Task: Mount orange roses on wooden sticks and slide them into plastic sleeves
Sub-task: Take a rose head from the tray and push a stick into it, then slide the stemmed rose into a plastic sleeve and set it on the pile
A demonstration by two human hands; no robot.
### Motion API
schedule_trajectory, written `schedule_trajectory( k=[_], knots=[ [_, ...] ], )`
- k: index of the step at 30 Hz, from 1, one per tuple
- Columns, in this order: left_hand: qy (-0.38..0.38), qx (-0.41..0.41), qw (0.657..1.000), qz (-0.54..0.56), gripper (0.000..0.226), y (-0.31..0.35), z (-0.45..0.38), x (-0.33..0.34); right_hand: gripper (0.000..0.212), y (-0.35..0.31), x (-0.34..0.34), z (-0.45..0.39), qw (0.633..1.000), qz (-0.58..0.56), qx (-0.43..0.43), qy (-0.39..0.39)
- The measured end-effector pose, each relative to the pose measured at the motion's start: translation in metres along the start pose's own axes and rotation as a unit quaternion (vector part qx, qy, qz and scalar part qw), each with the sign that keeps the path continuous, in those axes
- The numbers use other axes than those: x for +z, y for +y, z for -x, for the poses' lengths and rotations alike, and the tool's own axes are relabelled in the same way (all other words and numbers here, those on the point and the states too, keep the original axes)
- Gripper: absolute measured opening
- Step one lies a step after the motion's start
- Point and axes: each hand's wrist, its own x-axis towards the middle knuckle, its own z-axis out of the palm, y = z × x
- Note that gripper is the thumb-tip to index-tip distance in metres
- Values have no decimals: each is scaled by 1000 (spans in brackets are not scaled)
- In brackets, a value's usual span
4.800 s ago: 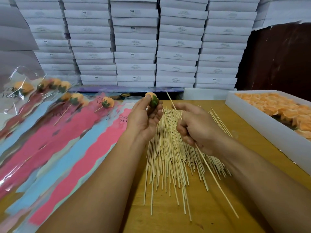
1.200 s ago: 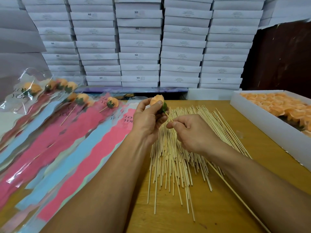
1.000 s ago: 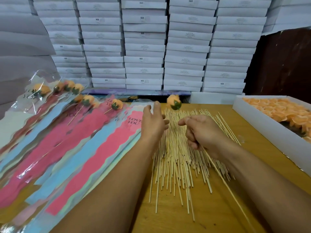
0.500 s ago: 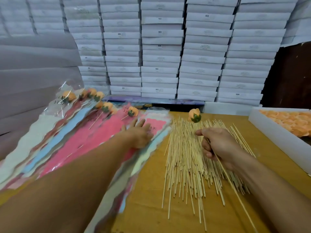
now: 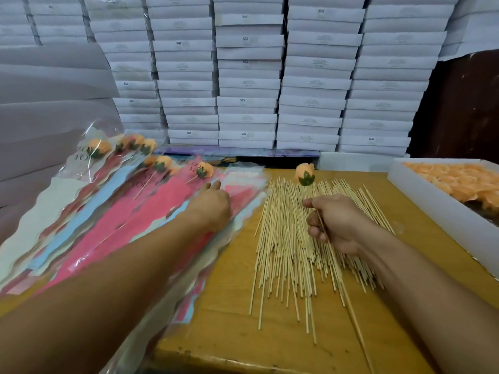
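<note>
Orange rose with its green leaves sits on the tip of a wooden stick, raised over the far end of the loose pile of sticks spread across the wooden desk. The right hand grips that stick with fingers curled round it, the knuckles hovering just over the pile, and the stick's long tail runs down past the wrist toward the near edge of the desk. The left hand reaches out to the left and lies on the plastic sleeves, pink and blue, fanned in an overlapping heap; its fingers look stretched forward onto the top sleeve, though whether they pinch it I cannot tell. Further back on that heap lie finished roses already on sticks inside clear sleeves, their orange heads pointing toward the wall. To the right, a white tray holds many more orange rose heads packed close together. Behind the desk, white flat boxes are stacked in tall columns.
</note>
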Motion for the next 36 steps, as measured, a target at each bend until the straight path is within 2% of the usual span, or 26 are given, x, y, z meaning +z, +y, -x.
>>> schedule_trajectory(
  k=[3, 5, 7, 12, 13, 14, 15, 17, 20, 23, 25, 26, 27, 28, 29, 30, 31, 32, 36],
  knots=[
    [41, 42, 998, -31, 23, 23, 19, -36, 19, -1, -1, -3, 998, -62, 31, -9],
    [41, 74, 996, -23, 32, 40, 33, -53, 19, -3, -3, -5, 995, -89, 32, -20],
    [37, 78, 996, -1, 30, 58, 50, -63, 24, -5, -4, -4, 994, -98, 22, -38],
    [17, 57, 998, 34, 18, 97, 85, -66, 68, -9, -3, 4, 995, -74, -17, -70],
    [14, 57, 998, 37, 10, 102, 90, -66, 68, -8, -1, 5, 995, -69, -27, -69],
    [12, 62, 997, 40, 15, 106, 93, -63, 63, -7, -1, 5, 995, -70, -34, -65],
    [5, 69, 997, 45, 21, 110, 96, -61, 53, -6, 0, 4, 995, -75, -37, -54],
    [-15, 80, 994, 72, 14, 116, 100, -55, 36, -3, -2, 2, 995, -85, -38, -25],
    [-43, 98, 986, 125, 44, 116, 99, -50, 38, -3, -6, -1, 994, -104, -34, -17],
    [24, 24, 970, 239, 69, 101, 83, -53, 32, -7, -9, -1, 994, -94, -25, -56],
    [61, -47, 933, 353, 79, 85, 62, -53, 28, -10, -11, 0, 992, -85, -15, -89],
    [48, -87, 894, 436, 84, 77, 50, -52, 30, -10, -12, 0, 991, -85, -9, -99],
    [21, -126, 836, 534, 86, 72, 40, -51, 33, -11, -12, 0, 991, -81, -4, -104],
    [-12, -158, 759, 631, 86, 68, 32, -51, 36, -11, -11, 1, 991, -73, 0, -108],
    [-41, -175, 679, 712, 81, 66, 26, -50, 37, -10, -10, 3, 992, -62, 4, -111],
    [-55, -176, 615, 766, 72, 64, 21, -47, 37, -10, -9, 3, 992, -52, 7, -113],
    [-51, -172, 583, 793, 63, 64, 16, -44, 35, -9, -8, 4, 992, -44, 10, -115],
    [-37, -170, 575, 800, 57, 64, 13, -40, 34, -8, -8, 4, 992, -39, 15, -116],
    [14, -147, 586, 797, 50, 62, 12, -27, 30, -8, -7, 5, 990, -22, 30, -135]
  ],
)
